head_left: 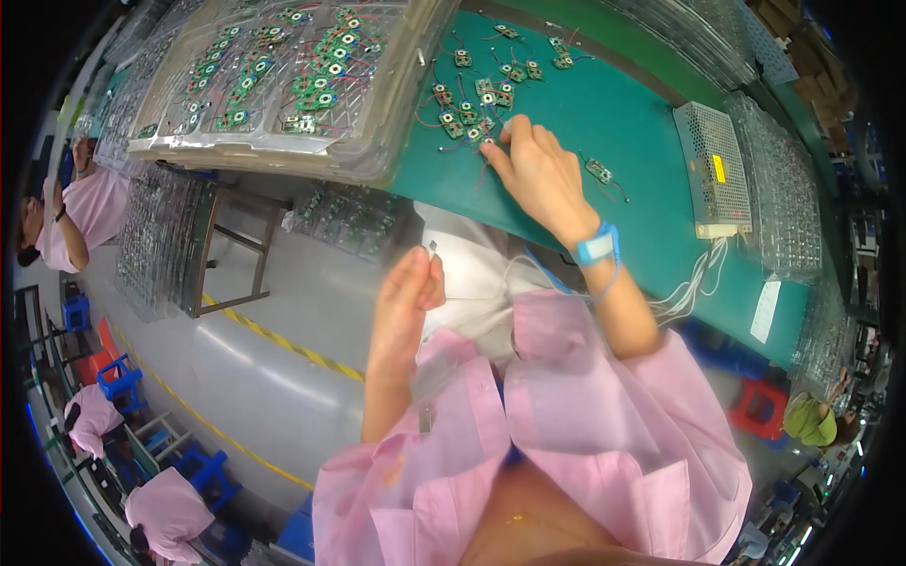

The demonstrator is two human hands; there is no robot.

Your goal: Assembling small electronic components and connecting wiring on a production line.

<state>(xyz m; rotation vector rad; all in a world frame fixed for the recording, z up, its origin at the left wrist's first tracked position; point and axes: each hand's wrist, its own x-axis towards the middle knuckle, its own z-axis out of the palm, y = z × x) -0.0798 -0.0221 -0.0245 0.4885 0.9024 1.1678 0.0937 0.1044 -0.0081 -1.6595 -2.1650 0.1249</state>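
My right hand (545, 177) reaches over the green work mat, thumb and curled index finger apart, at the edge of a cluster of small green circuit boards (467, 111) with thin wires. Its thumb tip comes against a circuit board (488, 140), and nothing is plainly gripped. A blue wristband (596, 247) with a cord circles the right wrist. Raised in front of my lap, my left hand (411, 283) pinches a small plug with a metal tip (432, 247); the fingers hide most of it. One single circuit board (598, 171) lies right of my right hand.
Stacked clear plastic trays (373, 141) of wired boards stand at the left. A perforated metal power supply (710, 170) with white cables (703, 283) sits at the right, beside more trays (776, 189). A white ruler-like strip (766, 311) lies near the mat's edge. Co-workers sit farther off.
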